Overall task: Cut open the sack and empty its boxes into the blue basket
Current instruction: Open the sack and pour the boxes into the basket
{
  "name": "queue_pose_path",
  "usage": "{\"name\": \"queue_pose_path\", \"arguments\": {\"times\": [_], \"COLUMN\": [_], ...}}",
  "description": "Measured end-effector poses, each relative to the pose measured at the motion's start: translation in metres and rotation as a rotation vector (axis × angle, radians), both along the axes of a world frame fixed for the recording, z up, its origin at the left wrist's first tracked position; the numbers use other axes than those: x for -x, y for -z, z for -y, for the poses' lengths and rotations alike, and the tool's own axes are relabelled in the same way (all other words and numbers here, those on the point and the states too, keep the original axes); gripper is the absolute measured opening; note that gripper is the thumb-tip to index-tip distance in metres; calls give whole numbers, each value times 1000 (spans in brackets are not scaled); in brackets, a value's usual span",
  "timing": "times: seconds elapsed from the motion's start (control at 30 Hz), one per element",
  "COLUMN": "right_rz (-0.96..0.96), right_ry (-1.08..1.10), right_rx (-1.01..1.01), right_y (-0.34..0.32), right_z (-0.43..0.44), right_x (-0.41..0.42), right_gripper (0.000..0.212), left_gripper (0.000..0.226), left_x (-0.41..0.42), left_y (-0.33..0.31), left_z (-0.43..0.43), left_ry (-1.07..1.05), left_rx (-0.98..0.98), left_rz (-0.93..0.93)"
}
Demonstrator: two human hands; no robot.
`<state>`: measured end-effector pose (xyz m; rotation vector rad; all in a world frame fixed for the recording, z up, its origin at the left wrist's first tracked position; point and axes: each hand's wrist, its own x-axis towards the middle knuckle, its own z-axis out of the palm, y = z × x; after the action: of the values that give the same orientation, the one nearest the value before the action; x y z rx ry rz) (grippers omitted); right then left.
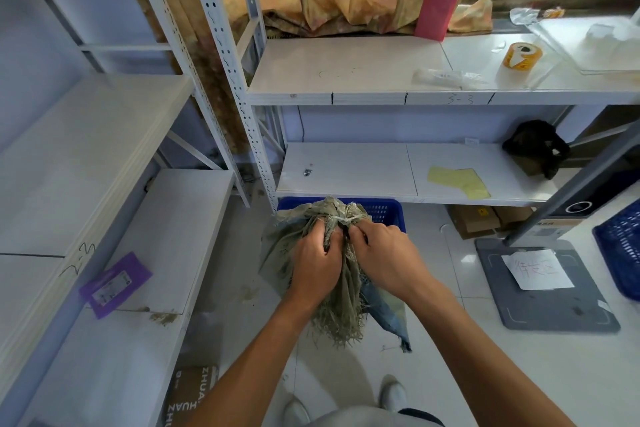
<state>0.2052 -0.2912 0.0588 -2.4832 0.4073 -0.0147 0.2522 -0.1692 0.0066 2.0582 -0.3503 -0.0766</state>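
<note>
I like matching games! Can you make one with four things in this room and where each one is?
Things:
1. sack
2. roll of tape
3. purple packet
4. blue basket

Places:
A. on the low shelf at the left
B. on the floor under the middle shelves
C. gripped by the left hand and right hand
D. on the upper shelf near the window

Pairs: 1-C, 2-D, 3-A, 4-B
</note>
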Motion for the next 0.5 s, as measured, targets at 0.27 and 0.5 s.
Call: {"name": "queue_pose_path", "arguments": {"times": [0.27,0.5], "right_rz": [35,14], "right_ry": [53,102], "right_rx": [-35,-47], "right_y": [4,1], "right_z": [-12,-23], "right_x": [5,7], "right_gripper": [35,32], "left_gripper": [13,17], "left_x": [5,9], "left_y": [-2,-1], "left_z": [3,8], "left_ry": [-30,-60], "left_rx": [8,33], "left_rz": [0,40]}}
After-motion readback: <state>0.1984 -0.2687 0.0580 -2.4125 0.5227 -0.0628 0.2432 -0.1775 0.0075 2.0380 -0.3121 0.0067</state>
